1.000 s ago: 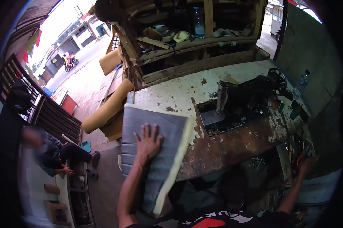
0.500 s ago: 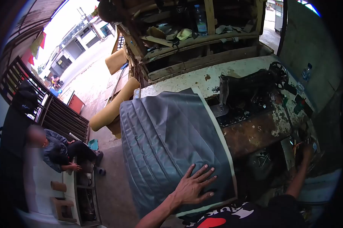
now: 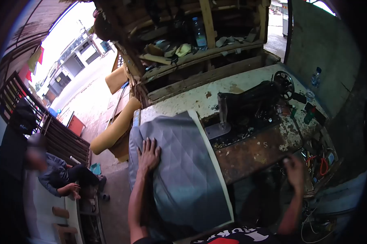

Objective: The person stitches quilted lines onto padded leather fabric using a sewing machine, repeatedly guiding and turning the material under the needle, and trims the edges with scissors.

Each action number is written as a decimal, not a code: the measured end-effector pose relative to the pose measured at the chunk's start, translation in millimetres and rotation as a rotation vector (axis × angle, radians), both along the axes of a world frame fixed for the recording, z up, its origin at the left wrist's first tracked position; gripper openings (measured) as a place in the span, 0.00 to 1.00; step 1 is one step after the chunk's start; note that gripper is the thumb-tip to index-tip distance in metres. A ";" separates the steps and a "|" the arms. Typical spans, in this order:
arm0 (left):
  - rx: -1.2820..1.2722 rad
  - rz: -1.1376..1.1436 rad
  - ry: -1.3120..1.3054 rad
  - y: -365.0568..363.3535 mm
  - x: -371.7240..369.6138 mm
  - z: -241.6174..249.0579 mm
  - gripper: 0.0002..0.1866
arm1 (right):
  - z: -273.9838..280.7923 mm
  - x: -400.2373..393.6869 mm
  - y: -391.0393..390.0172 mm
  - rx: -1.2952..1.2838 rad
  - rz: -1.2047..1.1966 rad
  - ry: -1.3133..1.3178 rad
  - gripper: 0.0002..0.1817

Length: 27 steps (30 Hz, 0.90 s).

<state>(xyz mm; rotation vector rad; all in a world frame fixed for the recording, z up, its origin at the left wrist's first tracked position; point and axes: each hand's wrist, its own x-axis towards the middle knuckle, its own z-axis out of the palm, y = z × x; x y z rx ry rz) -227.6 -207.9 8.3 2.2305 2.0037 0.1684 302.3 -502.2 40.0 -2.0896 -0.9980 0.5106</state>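
Observation:
A grey vinyl sheet (image 3: pixel 183 162) with a pale edge strip lies over the left part of the worktable and hangs toward my lap. On its upper left part my left hand (image 3: pixel 149 155) rests flat, fingers spread. My right hand (image 3: pixel 294 170) is raised beside the table's front edge, left of the tool drawer, its fingers curled; whether they hold anything is too small to tell. Beyond the sheet, to the right, stands a black sewing machine (image 3: pixel 248 99) with a handwheel.
An open drawer (image 3: pixel 313 162) holds tools, some with red handles. A wooden shelf (image 3: pixel 208 53) with scraps and a bottle stands behind the table. Tan rolls (image 3: pixel 116 129) lie at its left. Another person (image 3: pixel 59 173) sits at the far left. A bottle (image 3: pixel 315 77) stands at the right.
My left hand has moved from the sheet's lower right to its upper left. My right hand has come out of the drawer area toward the left. The view has shifted, and the sheet's folded ridges show less.

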 end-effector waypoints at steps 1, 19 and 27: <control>0.000 -0.060 0.018 -9.8 4.6 -1.0 0.35 | 0.9 -17.3 8.6 0.041 0.116 0.120 0.23; -0.086 -0.483 0.031 -154.9 56.5 34.1 0.37 | 6.2 -149.8 128.0 -0.032 0.336 -0.458 0.24; -0.073 -0.464 0.011 -155.1 59.0 34.6 0.36 | 2.4 -131.8 136.8 0.255 0.285 -0.250 0.10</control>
